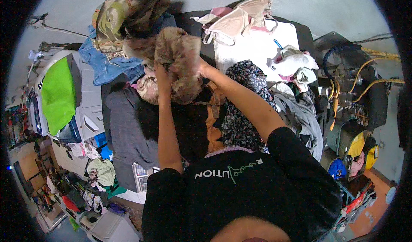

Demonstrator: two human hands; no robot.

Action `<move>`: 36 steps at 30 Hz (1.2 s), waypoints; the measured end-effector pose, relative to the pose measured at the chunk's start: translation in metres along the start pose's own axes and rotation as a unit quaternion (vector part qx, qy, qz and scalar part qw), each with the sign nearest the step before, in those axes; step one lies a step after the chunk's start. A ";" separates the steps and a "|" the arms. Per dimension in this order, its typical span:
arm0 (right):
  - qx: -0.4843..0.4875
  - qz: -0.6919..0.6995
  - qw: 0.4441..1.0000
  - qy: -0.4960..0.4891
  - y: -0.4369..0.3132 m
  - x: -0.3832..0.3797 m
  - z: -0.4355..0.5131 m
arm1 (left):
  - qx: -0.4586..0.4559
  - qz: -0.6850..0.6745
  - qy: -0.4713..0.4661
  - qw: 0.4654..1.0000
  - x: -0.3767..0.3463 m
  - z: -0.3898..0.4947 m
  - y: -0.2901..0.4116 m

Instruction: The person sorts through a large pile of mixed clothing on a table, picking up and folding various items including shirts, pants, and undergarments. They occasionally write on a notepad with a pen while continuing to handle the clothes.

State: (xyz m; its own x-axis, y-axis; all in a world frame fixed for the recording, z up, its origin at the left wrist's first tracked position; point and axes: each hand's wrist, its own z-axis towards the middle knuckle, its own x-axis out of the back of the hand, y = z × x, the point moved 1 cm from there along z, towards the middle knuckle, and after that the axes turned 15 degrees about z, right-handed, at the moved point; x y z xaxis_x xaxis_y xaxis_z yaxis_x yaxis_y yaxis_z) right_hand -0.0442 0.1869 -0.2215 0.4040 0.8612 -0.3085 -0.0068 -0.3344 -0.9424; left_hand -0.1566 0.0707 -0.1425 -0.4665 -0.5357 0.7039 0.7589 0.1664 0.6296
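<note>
A bundled brown patterned cloth (180,61) hangs between my two hands, partly blurred. My left hand (161,69) is at its near left side, its fingers largely hidden by the folds. At the cloth's right edge my right hand (202,68) grips it. Under and left of the bundle is a pinkish patterned cloth (148,89). A camouflage-like garment (128,16) lies on blue denim (112,63) at the upper left. A dark grey cloth (128,126) lies left of my left forearm, and a black floral garment (241,122) lies below my right forearm.
Beige bras (241,19) and a white garment (296,61) lie on a white board (225,55) with a blue pen (277,44). A grey garment (299,113) is at the right. A green cloth (58,93) covers part of a white appliance (90,103) at the left.
</note>
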 end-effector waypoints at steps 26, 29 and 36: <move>0.176 -0.001 0.978 0.110 -0.136 -0.066 -0.119 | 0.063 0.282 -0.078 0.954 -0.022 -0.256 0.051; 0.125 -0.218 0.955 0.158 -0.140 -0.031 -0.131 | 0.044 0.270 -0.145 0.951 -0.018 -0.261 0.052; -0.161 -0.526 0.803 0.229 0.003 0.014 -0.258 | 0.076 0.271 -0.193 0.940 -0.029 -0.238 0.050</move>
State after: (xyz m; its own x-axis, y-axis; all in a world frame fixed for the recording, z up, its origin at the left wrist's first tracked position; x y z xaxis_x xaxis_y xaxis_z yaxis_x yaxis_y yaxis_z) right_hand 0.1974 0.0989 -0.1958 0.3262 0.5253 0.7859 0.7658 0.3406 -0.5455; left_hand 0.0031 -0.1024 -0.2093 -0.1825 -0.0032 0.9832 0.8729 0.4597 0.1636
